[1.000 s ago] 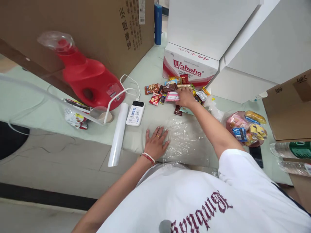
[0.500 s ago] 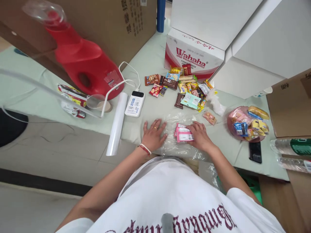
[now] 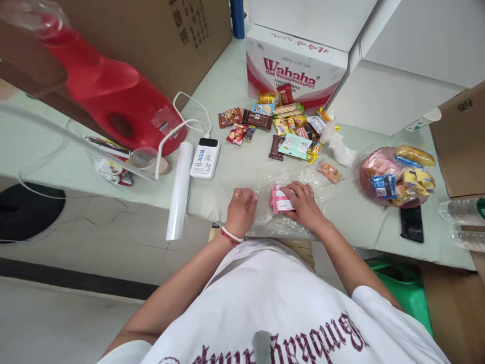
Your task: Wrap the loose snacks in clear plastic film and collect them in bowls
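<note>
A clear plastic sheet (image 3: 282,222) lies flat at the table's near edge. On it rests a pink snack packet (image 3: 281,199), with my right hand (image 3: 303,205) on it, fingers over its right side. My left hand (image 3: 241,211) has its fingers curled at the sheet's left edge, apparently pinching the plastic. A pile of small wrapped snacks (image 3: 282,129) lies farther back on the pale green table (image 3: 231,172).
A white film roll (image 3: 179,191), a power bank (image 3: 205,157) with white cable and a red appliance (image 3: 113,98) stand at the left. A Wahaha carton (image 3: 293,71) and white boxes are behind. A wrapped snack bundle (image 3: 396,177), black phone (image 3: 411,223) and bottles lie right.
My right hand reached into the snack pile, brought a pink packet back onto the plastic sheet and now covers it. My left hand went from flat to curled at the sheet's edge.
</note>
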